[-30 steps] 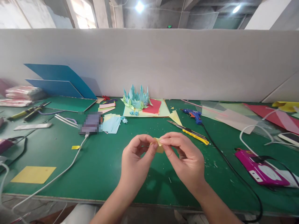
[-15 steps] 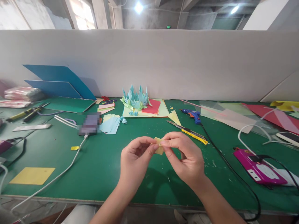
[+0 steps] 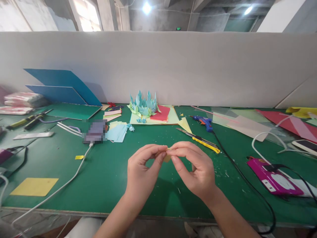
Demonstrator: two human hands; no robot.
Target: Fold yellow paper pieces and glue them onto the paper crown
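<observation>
Between my fingertips is a small piece of yellow paper [image 3: 167, 158], held just above the green table [image 3: 119, 185]. My left hand [image 3: 145, 168] pinches it from the left with thumb and forefinger. From the right, my right hand [image 3: 194, 165] grips its upper edge, and the fingers of both hands nearly meet. Most of the paper is hidden behind the fingers. Beyond my hands stands a light-blue folded-paper piece [image 3: 143, 107] with pointed tips and green leaf shapes at its base.
A yellow utility knife [image 3: 205, 144] and a blue glue gun [image 3: 204, 122] lie right of centre. At right is a magenta power strip [image 3: 274, 178] with cables. Light-blue paper sheets [image 3: 117, 133] lie left of centre, a yellow sheet [image 3: 34, 186] at front left. A grey partition [image 3: 173, 66] stands behind.
My fingers have closed further over the yellow paper, so less of it shows. My right fingertips have shifted slightly left along its top edge. Everything else on the table stays put.
</observation>
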